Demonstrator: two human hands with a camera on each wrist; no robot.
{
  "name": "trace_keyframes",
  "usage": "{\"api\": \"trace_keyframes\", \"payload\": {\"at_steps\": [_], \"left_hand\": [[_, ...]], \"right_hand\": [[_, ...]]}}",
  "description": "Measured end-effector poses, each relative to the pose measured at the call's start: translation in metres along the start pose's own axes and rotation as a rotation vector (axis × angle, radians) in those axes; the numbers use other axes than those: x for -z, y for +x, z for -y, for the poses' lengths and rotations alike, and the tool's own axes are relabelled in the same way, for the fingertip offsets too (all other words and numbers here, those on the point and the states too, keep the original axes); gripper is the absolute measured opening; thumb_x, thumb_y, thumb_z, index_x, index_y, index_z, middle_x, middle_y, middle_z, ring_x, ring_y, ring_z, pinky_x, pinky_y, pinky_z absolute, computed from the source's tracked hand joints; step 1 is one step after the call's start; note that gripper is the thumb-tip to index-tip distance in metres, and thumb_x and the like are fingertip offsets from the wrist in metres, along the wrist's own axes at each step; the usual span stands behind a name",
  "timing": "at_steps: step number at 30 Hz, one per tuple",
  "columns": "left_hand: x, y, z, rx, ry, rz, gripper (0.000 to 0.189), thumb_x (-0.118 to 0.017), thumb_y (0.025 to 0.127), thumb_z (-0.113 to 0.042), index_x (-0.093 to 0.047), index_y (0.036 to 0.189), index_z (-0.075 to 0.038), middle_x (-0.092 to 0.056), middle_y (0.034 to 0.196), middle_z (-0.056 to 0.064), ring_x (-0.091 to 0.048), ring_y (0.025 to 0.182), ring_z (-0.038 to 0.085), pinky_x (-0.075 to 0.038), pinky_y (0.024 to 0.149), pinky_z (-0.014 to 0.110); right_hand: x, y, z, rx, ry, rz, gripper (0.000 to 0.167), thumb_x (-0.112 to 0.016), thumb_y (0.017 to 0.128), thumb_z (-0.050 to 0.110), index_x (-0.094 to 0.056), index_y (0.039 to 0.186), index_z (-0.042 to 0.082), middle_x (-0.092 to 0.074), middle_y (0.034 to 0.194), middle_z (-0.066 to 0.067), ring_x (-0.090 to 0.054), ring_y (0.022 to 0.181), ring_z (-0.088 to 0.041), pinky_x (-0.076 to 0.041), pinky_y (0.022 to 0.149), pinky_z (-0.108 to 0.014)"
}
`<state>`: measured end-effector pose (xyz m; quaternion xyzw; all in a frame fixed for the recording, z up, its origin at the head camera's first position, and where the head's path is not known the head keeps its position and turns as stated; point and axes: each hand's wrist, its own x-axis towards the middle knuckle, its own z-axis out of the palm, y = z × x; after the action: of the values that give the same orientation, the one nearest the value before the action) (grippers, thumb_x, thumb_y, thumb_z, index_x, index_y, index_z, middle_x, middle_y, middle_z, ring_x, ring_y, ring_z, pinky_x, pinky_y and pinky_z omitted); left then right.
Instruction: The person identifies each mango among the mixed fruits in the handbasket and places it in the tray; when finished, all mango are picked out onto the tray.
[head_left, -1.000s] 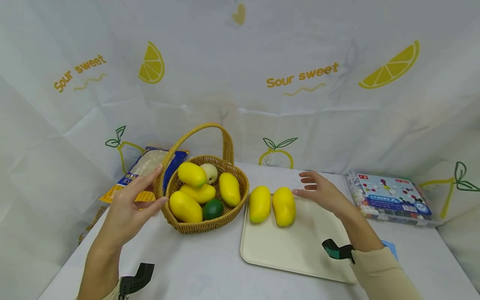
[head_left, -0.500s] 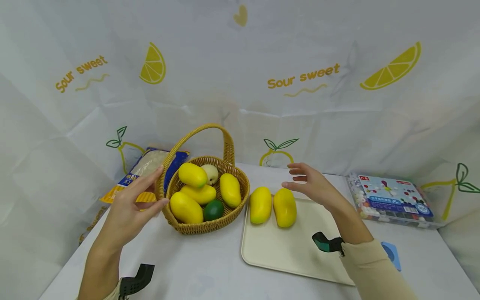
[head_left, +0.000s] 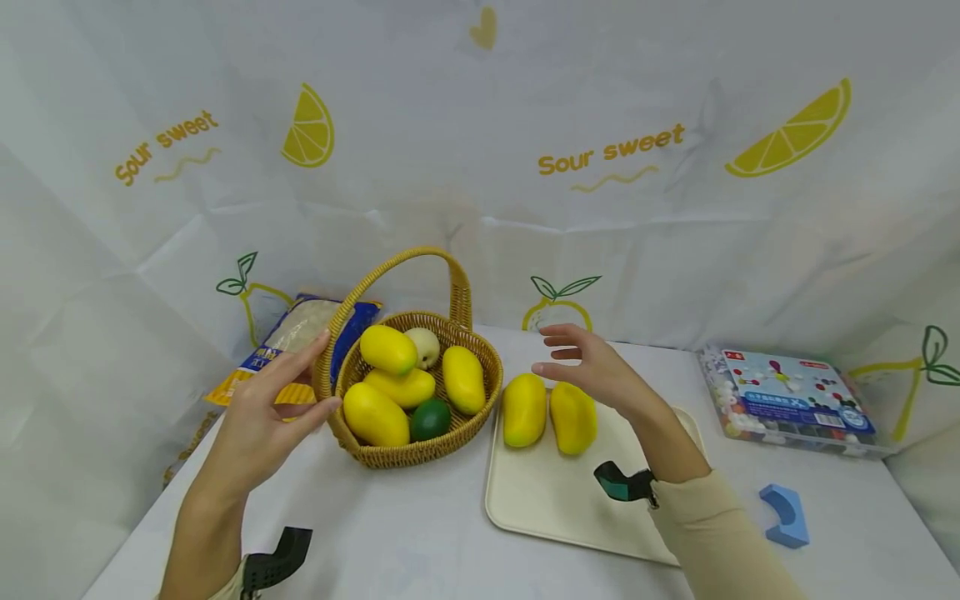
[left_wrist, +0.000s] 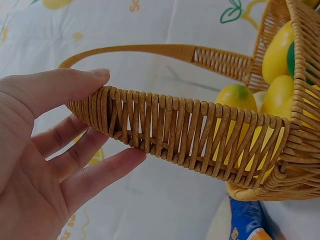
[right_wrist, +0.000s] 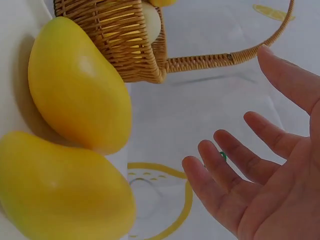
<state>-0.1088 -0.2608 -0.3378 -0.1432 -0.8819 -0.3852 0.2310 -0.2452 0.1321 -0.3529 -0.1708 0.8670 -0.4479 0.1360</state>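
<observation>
A wicker basket (head_left: 405, 455) stands left of centre. Inside are several yellow mangoes (head_left: 375, 416), a dark green fruit (head_left: 431, 420) and a pale round fruit (head_left: 424, 347). My left hand (head_left: 258, 410) holds the left side of the basket's tall handle (left_wrist: 175, 127), thumb on one edge and fingertips along the other. My right hand (head_left: 588, 367) hovers with relaxed, spread fingers and nothing in it, over the far edge of a cream tray (head_left: 555, 504). Two mangoes lie side by side on that tray, a left one (head_left: 524, 411) and a right one (head_left: 573, 422).
Behind the basket on the left lies a blue and yellow bag (head_left: 281, 337). A clear plastic box (head_left: 795, 404) of coloured pieces sits at the right back. Near it is a blue curved block (head_left: 787, 517). A printed white cloth (head_left: 450, 125) hangs behind the table.
My right hand has moved left, from right of the tray's mangoes to above and behind them, uncovering the blue block. My left hand keeps its place on the basket handle.
</observation>
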Motion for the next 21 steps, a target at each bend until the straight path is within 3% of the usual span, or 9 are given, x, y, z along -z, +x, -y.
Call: {"api": "trace_keyframes", "payload": {"at_steps": [11,21], "left_hand": [[0.0,0.0,0.001,0.0,0.021,0.001,0.086,-0.079,0.08,0.01,-0.047,0.154,-0.022,-0.065,0.112,0.006,-0.054,0.098,-0.006,-0.059,0.074,0.008],[0.0,0.0,0.002,0.002,0.016,0.004,0.086,-0.079,0.08,0.011,-0.048,0.154,-0.022,-0.066,0.113,0.007,-0.054,0.1,-0.009,-0.059,0.074,0.008]], "right_hand": [[-0.028,0.017,0.03,0.067,0.036,0.062,0.065,-0.075,0.093,0.038,-0.049,0.149,0.017,-0.052,0.152,-0.011,-0.051,0.139,-0.036,-0.049,0.115,-0.054],[-0.046,0.031,0.061,0.135,0.074,0.125,0.065,-0.074,0.094,0.032,-0.046,0.151,0.018,-0.048,0.155,-0.014,-0.048,0.142,-0.039,-0.047,0.117,-0.055]]}}
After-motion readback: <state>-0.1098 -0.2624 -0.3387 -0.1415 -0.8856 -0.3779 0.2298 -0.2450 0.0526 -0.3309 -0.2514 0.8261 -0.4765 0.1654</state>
